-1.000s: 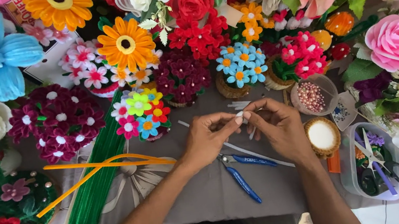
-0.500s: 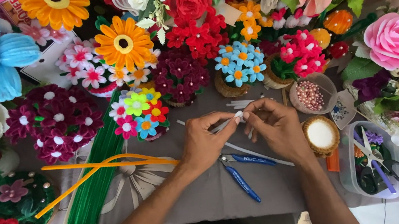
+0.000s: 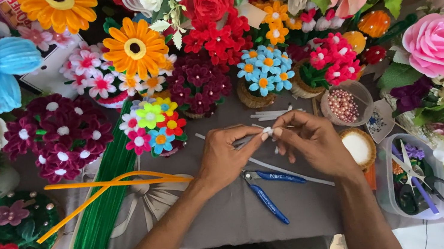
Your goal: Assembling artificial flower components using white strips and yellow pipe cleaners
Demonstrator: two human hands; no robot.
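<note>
Plainly, both hands were busy at the middle of the grey cloth-covered surface [image 3: 204, 231]: the left hand [image 3: 226, 155] and the right hand [image 3: 311, 138] met fingertip to fingertip, each pinched narrowly on one small white fuzzy pipe-cleaner piece [image 3: 267, 132], which was held just above the surface, in front of the basket of small blue pipe-cleaner flowers [image 3: 261, 72]. Whether the piece was being twisted or folded could not be told, as the fingers hid most of it. To do this well, I judged, the grip had to stay close to the bend, with one hand holding firm while the other turned, so that the wire would curl tightly without kinking or shedding its fuzz. Counted, there were two hands on one white piece. One pair of blue-handled pliers [image 3: 266, 186] lay on the surface just below the hands, and one long white stem [image 3: 297, 173] ran beneath the right wrist. A few short white cut pieces [image 3: 270, 114] lay just beyond the fingers, too close together to count surely. To the right stood one clear cup of pink beads [image 3: 344, 104] and one round tub of white material [image 3: 358, 147]. At the left lay one thick bundle of green pipe-cleaner stems [image 3: 98, 216], crossed by a few orange pipe-cleaner stems [image 3: 105, 187], perhaps three.
</note>
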